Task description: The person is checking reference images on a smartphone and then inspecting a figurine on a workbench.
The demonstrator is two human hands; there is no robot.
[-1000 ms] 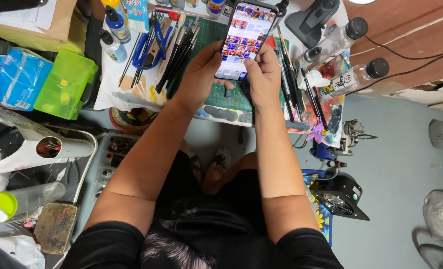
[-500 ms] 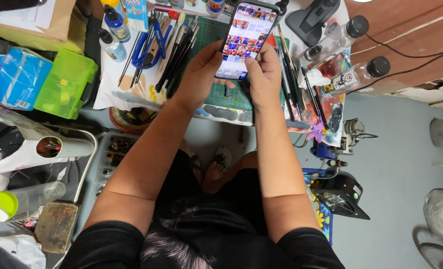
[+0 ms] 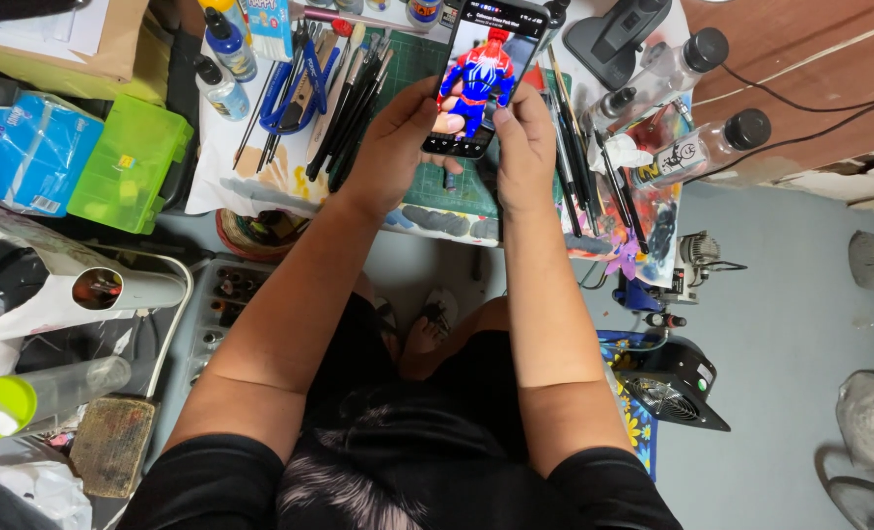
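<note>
home hobby painting desk | brushes [image 3: 358, 98] | paint bottles [image 3: 223, 59] | cutting mat [image 3: 437, 186] | paint-stained tabletop [image 3: 260, 182]

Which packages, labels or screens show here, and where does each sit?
Phone: held in both hands over the green mat; screen shows a red and blue figure.
Blue packet: far left, soft, white label.
Green box: beside the packet, small sticker.
Clear bottle: right, black cap, white label.
</note>
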